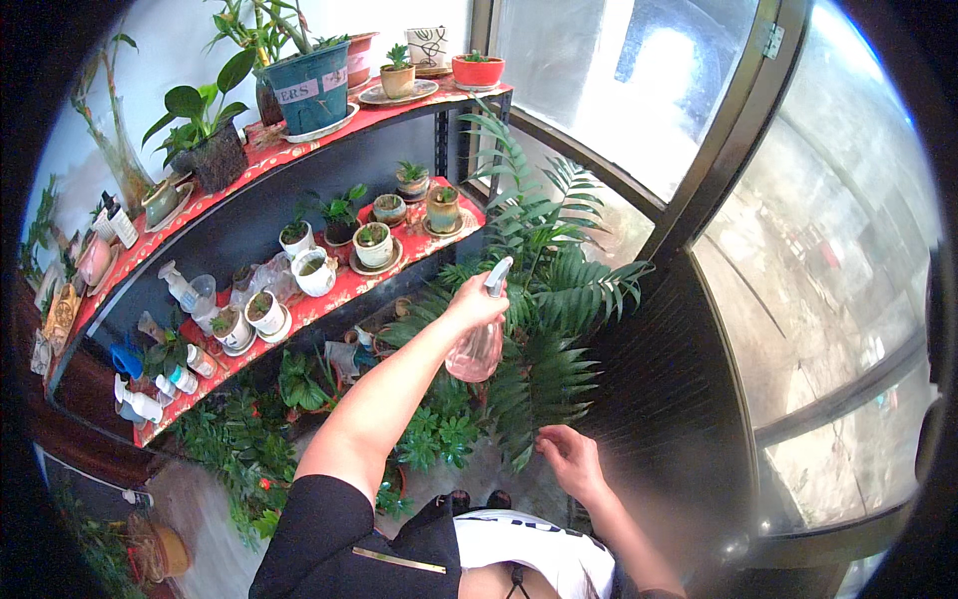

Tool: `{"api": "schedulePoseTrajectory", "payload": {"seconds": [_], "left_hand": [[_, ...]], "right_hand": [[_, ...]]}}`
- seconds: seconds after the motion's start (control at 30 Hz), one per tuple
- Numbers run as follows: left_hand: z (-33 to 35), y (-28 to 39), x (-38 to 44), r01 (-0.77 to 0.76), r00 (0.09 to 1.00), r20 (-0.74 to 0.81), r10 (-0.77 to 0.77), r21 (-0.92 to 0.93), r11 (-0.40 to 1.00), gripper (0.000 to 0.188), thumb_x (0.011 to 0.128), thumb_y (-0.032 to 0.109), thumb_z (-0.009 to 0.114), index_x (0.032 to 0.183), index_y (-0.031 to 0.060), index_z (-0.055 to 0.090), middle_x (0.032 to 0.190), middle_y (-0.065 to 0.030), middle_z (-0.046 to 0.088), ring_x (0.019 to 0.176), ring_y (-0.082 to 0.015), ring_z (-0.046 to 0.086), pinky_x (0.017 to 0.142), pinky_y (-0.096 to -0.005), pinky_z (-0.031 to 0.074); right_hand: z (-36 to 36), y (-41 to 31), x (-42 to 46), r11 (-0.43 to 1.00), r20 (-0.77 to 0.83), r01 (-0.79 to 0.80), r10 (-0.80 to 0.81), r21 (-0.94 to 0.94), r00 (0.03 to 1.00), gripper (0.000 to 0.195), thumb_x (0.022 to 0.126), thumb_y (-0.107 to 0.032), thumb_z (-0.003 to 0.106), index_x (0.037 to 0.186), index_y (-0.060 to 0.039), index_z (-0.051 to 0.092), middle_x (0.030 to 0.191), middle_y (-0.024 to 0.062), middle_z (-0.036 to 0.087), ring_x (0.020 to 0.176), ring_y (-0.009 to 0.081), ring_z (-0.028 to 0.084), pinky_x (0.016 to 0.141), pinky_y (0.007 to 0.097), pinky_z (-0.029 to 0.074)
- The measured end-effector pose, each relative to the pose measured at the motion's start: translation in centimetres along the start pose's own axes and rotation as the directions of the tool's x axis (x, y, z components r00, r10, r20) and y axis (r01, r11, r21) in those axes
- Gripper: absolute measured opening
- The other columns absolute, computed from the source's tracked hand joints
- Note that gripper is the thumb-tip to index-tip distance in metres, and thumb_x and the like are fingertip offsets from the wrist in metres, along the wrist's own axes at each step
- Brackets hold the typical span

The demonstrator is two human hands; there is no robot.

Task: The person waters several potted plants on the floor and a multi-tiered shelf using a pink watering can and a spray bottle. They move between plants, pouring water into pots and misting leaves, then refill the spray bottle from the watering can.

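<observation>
My left hand (479, 303) is wrapped around the neck of a clear pink spray bottle (476, 352) with a grey trigger head. The bottle is held upright in front of a large potted palm (557, 292), whose fronds spread behind and below it. Lower down, my right hand (572, 460) has its thumb and fingers bent close together beside the tip of a drooping palm frond (542, 389). Whether the fingers pinch the leaf cannot be made out.
A two-tier shelf (329, 307) with red cloth stands at left, carrying potted plants and bottles. Leafy plants (239, 442) crowd the floor below it. At right is a metal-framed glass door (808, 299). A yellow pot (168, 550) sits at lower left.
</observation>
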State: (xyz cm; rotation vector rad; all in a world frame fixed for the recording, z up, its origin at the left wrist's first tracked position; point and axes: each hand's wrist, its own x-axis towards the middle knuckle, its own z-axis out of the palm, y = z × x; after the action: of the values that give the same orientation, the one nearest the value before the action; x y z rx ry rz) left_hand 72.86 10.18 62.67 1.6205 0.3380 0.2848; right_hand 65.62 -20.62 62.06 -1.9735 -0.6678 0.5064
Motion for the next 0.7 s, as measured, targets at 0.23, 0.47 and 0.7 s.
{"api": "schedulePoseTrajectory", "payload": {"seconds": [0.23,0.47,0.7], "left_hand": [[-0.1,0.9,-0.4,-0.108,0.992,-0.056,0.114,0.093,0.990,0.018,0.074,0.010,0.061,0.090,0.0048,0.057,0.071,-0.0025,0.062,0.056,-0.0137,0.063,0.056,-0.0301,0.051],[-0.6,1.0,0.4,-0.001,0.984,-0.170,0.044,0.242,0.970,0.018,0.072,0.017,0.061,0.089,0.0092,0.058,0.068,-0.0063,0.065,0.060,-0.0172,0.067,0.059,-0.0312,0.052],[-1.5,3.4,1.9,-0.269,0.922,-0.301,0.242,-0.050,0.962,0.025,0.075,0.011,0.062,0.099,0.0060,0.057,0.074,-0.0021,0.062,0.063,-0.0153,0.066,0.057,-0.0309,0.053]], "right_hand": [[0.4,0.6,0.0,1.000,0.020,0.027,-0.026,-0.015,0.999,0.022,0.087,-0.012,0.062,0.105,0.0014,0.064,0.091,0.0154,0.070,0.083,0.0209,0.069,0.073,0.0312,0.054],[0.7,-0.4,0.1,0.999,0.016,0.028,-0.029,0.022,0.999,0.021,0.087,-0.012,0.062,0.105,0.0002,0.064,0.089,0.0154,0.069,0.082,0.0213,0.069,0.073,0.0311,0.054],[0.5,-0.2,-0.2,1.000,0.011,0.018,-0.018,-0.010,1.000,0.022,0.087,-0.011,0.062,0.105,0.0001,0.064,0.090,0.0153,0.070,0.083,0.0220,0.069,0.074,0.0317,0.054]]}}
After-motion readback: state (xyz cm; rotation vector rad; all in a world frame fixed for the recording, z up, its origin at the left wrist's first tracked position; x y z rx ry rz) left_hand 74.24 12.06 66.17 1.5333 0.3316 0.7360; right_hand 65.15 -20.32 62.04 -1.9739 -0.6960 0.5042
